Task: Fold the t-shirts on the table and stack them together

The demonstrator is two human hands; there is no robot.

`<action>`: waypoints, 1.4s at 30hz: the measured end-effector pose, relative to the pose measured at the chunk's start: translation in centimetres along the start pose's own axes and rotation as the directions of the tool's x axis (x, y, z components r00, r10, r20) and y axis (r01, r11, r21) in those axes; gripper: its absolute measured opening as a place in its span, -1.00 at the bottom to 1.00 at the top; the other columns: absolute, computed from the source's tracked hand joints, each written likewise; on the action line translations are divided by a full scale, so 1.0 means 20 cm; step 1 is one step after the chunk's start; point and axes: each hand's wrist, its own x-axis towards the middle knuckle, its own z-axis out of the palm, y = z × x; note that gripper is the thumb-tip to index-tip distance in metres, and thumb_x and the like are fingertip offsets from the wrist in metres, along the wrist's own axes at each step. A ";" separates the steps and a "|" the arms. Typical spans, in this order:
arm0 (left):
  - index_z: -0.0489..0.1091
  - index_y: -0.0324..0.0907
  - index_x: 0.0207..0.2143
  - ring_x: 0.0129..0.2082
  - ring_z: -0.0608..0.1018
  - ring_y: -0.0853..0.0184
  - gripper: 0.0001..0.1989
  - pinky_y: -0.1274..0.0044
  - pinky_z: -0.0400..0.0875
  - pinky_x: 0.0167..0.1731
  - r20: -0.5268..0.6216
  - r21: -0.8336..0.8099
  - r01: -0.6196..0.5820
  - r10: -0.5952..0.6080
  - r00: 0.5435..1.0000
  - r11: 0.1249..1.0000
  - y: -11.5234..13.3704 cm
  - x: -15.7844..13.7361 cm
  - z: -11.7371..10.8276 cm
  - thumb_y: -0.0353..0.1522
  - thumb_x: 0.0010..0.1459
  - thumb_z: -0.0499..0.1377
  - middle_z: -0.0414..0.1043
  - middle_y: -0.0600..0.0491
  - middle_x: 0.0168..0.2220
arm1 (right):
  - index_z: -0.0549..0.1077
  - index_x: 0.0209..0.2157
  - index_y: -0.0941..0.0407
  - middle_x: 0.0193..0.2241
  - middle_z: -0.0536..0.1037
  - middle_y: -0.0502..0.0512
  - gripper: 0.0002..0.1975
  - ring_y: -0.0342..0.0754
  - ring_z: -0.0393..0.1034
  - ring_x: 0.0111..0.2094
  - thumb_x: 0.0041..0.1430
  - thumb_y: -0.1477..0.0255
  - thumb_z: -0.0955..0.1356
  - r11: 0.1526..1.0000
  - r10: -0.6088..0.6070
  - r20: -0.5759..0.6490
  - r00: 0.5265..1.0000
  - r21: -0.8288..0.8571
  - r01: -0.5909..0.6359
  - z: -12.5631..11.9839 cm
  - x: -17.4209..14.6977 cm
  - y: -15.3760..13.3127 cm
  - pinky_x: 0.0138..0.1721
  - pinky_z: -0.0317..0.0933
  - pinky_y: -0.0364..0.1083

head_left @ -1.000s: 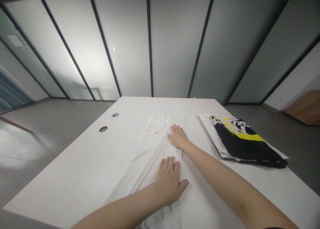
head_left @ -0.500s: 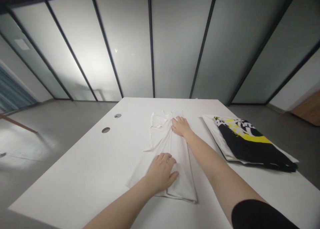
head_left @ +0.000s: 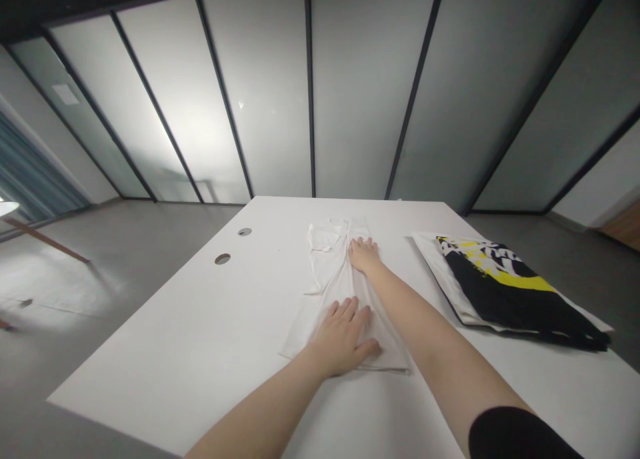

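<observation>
A white garment, which looks like a folded T-shirt (head_left: 325,279), lies lengthwise on the white table (head_left: 240,312), its fabric creased toward the middle. Across its near end rests my left hand (head_left: 345,335), fingers spread and palm down on the cloth. Farther up, my right hand (head_left: 364,253) lies on the garment's right side with its fingers stretched out flat. Neither hand grips anything that I can see. Part of the cloth is hidden under both hands and the right forearm.
To the right lies a stack of folded clothes (head_left: 505,292), with a black, yellow and white printed piece on top. Two round holes, one a cable hole (head_left: 223,259), pierce the table's left side. Frosted glass panels (head_left: 360,92) stand behind the table.
My left hand has slid right along the garment's near end, its fingers more spread. The near hem has shifted up and right. My right hand stays on the upper part; the view has turned slightly.
</observation>
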 end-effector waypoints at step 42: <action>0.37 -0.08 0.27 0.43 0.27 0.02 -0.57 0.11 0.19 0.36 -0.129 0.148 0.334 -0.317 0.940 0.931 -0.24 -0.01 -0.10 -0.16 0.46 0.05 0.28 -0.14 0.41 | -0.07 0.55 0.16 0.54 -0.12 0.45 -0.21 0.42 -0.20 0.52 0.49 0.01 0.09 0.994 0.095 0.095 0.991 0.037 -0.099 0.06 -0.48 -0.08 0.42 -0.28 0.33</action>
